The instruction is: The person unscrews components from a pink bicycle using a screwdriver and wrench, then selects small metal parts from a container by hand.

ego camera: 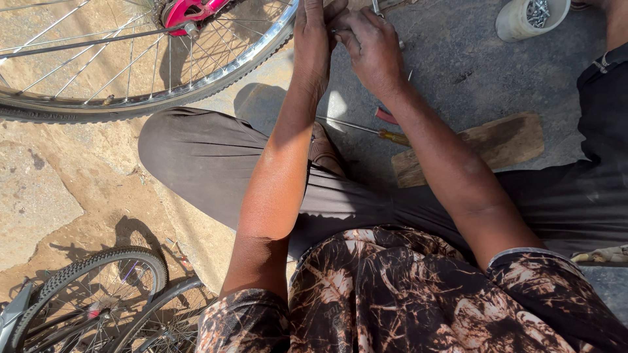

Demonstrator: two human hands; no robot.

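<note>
Left hand (313, 40), arm extended to upper centre, fingers closed against bicycle wheel (131, 65) rim at upper left. Right hand (371, 49) curled beside it, touching; contents indiscernible. Screwdriver (366, 129) on ground below, centre

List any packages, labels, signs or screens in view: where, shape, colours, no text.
No labels, signs or screens visible.
White tub: top right on the grey ground, round, open-topped, holding silvery metal hardware; its side is plain as far as it shows.
</note>
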